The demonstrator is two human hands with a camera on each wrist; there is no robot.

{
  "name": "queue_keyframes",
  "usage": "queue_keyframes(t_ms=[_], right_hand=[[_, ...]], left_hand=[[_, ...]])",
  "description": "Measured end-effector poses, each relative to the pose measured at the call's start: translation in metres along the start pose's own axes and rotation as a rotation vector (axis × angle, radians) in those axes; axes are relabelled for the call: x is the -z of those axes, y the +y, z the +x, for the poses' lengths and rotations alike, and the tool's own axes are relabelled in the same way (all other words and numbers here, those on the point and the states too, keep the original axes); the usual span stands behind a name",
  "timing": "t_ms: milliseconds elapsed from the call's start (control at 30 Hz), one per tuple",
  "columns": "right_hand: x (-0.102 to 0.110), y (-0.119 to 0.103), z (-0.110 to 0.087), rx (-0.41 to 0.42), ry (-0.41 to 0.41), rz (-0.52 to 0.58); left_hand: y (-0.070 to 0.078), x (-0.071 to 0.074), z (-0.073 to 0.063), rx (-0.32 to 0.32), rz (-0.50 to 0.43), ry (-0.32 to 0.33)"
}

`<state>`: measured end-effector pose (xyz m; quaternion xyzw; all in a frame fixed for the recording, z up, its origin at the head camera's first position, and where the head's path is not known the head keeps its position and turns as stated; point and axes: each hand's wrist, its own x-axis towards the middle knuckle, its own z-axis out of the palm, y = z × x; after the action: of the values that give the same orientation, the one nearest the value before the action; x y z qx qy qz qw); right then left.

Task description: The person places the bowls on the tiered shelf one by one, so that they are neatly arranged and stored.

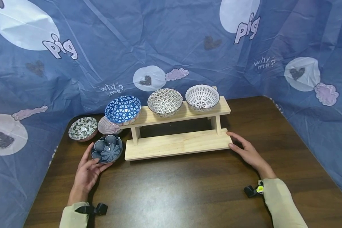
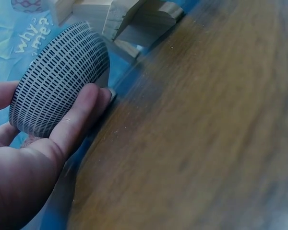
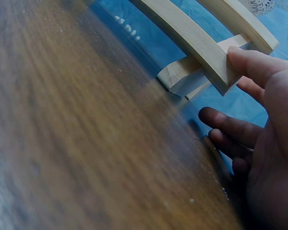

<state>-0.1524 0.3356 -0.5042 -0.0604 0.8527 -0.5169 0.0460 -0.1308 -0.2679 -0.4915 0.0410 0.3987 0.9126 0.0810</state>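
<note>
My left hand (image 1: 86,175) holds a small dark blue bowl (image 1: 110,152) with a flower-like relief inside, thumb and fingers around its side. In the left wrist view, the bowl's outer wall (image 2: 62,79) shows a dark-and-white checked pattern. My right hand (image 1: 251,155) grips the right end of a two-tier wooden stand's lower board (image 1: 176,145), thumb at the front corner and a finger at the back corner. On the upper board (image 1: 224,106) sit a blue-and-white bowl (image 1: 123,109), a grey-patterned bowl (image 1: 165,102) and a white bowl with dark marks (image 1: 202,97).
Left of the stand, a leaf-patterned bowl (image 1: 83,128) and a pinkish striped bowl (image 1: 109,126) stand on the brown table (image 1: 182,193). The pinkish one is partly hidden behind the blue-and-white bowl. A blue printed sheet (image 1: 171,41) hangs behind the table.
</note>
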Motion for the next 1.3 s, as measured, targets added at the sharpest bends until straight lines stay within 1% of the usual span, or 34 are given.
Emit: queue_keyframes(t_ms=[133, 300, 567, 733, 933, 1033, 1300], right_hand=[[0.0, 0.0, 0.0, 0.0, 0.004, -0.006], [0.001, 0.0, -0.001, -0.002, 0.007, -0.01], [0.001, 0.001, 0.0, 0.006, 0.007, 0.002], [0.0, 0.001, 0.0, 0.003, 0.007, 0.003], [0.0, 0.001, 0.0, 0.0, 0.009, -0.001], [0.0, 0.001, 0.0, -0.001, 0.009, 0.001], [0.0, 0.0, -0.001, 0.005, 0.005, 0.0]], left_hand=[[0.0, 0.0, -0.001, -0.02, -0.037, -0.013], [-0.001, 0.0, -0.002, -0.04, -0.079, -0.046], [0.004, -0.005, -0.009, -0.062, -0.075, -0.043], [0.008, -0.008, -0.015, -0.083, -0.1, -0.068], [0.011, -0.015, -0.02, -0.104, -0.149, -0.121], [0.012, -0.02, -0.021, -0.113, -0.155, -0.148], [0.014, -0.032, -0.023, -0.12, -0.135, -0.163]])
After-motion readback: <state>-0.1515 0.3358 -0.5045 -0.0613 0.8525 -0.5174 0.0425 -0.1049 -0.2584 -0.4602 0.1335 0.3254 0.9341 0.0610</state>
